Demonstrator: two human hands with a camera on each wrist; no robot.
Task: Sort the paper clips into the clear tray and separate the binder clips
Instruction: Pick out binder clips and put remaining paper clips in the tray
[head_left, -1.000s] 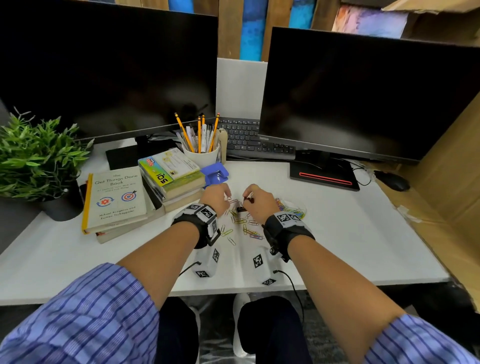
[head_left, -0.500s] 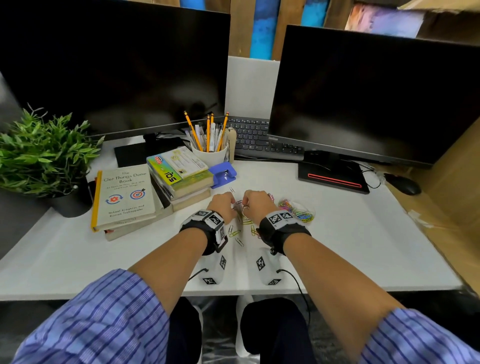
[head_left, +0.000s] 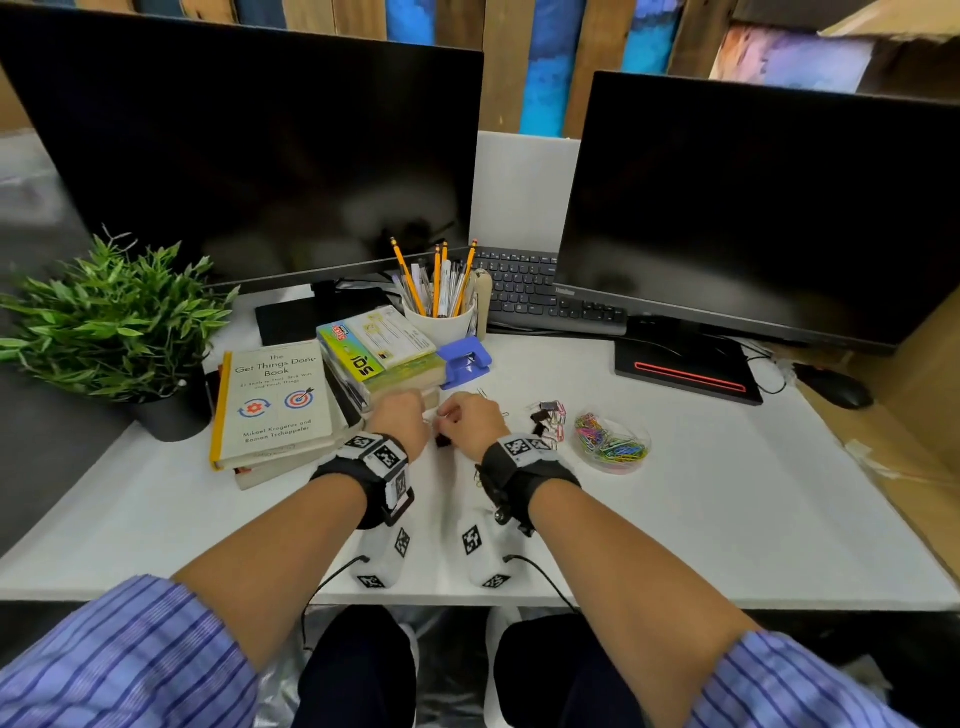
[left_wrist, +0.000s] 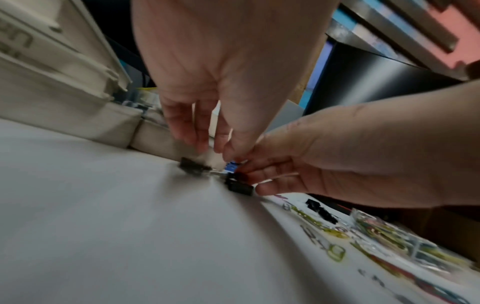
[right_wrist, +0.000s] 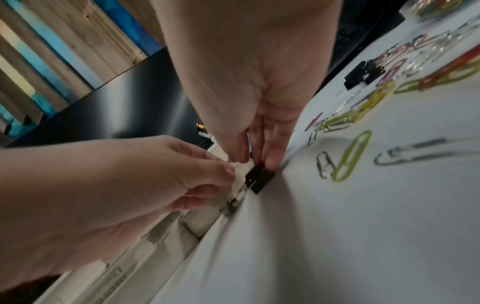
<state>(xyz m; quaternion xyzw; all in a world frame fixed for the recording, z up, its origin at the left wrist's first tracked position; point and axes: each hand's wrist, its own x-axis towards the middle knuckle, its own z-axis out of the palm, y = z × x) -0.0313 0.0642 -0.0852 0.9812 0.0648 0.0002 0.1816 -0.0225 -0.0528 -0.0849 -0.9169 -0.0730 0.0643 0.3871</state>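
My right hand (right_wrist: 255, 158) pinches a black binder clip (right_wrist: 259, 178) between thumb and finger and holds it on the white desk; the same binder clip (head_left: 442, 441) shows between both hands in the head view. My left hand (left_wrist: 207, 148) hovers with curled fingers over a second, blurred binder clip (left_wrist: 192, 165) lying by the books. Whether the left hand grips it is unclear. The clear tray (head_left: 645, 439) holds several coloured paper clips at the right. Loose paper clips (right_wrist: 348, 158) and more binder clips (head_left: 543, 415) lie between the tray and my right hand (head_left: 457, 421).
A stack of books (head_left: 275, 405) stands right beside my left hand. A blue hole punch (head_left: 465, 361) and a pencil cup (head_left: 441, 322) sit just behind. Two monitors, a keyboard (head_left: 535, 291), a plant (head_left: 114, 322) and a mouse (head_left: 836, 389) line the back.
Both hands have moved left, away from the pile of clips and toward the books. The pile and the tray now lie uncovered to the right of my right hand.
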